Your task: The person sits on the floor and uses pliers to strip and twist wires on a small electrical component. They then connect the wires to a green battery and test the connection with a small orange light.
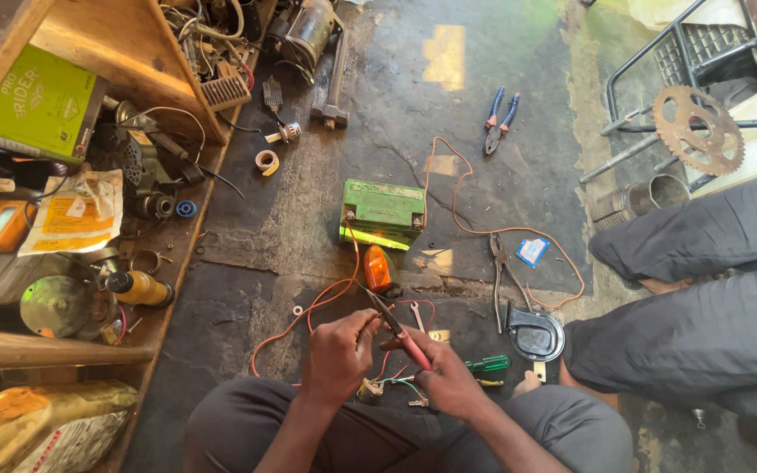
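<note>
- My right hand has its grip wrapped around the red handles of a pair of pliers, whose dark tip points up and away from me, toward the orange lamp.
- My left hand is curled narrow around a small bundle of wires, red, white and green, just above my lap; I cannot tell exactly how my fingers pinch it.
- The two hands sit close together, the pliers crossing between them.
- A green battery stands on the floor beyond the lamp, with a long orange wire looping from it.
- A black horn lies just right of my right hand, and blue-handled pliers lie well beyond.
</note>
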